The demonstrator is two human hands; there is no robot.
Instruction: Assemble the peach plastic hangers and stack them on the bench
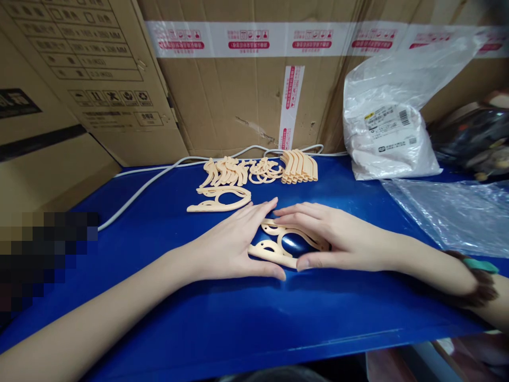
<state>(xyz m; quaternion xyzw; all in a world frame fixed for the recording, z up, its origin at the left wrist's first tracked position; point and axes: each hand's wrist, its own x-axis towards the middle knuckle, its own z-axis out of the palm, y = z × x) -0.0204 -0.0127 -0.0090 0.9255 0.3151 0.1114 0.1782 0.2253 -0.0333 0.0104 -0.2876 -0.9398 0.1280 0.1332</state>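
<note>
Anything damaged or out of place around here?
The cardboard has a ragged scuff beside the vertical tape, as if its surface were torn. Otherwise nothing stands out: the small parts lie in groups, and the hanger between the left hand and right hand shows no visible damage, though they partly cover it.

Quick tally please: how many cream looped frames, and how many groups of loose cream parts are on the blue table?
Looped frames: 2 (one between the left hand and right hand, one beyond the left hand)
Loose-part groups: 3 (left group, middle group, right group)
Total: 5
</note>
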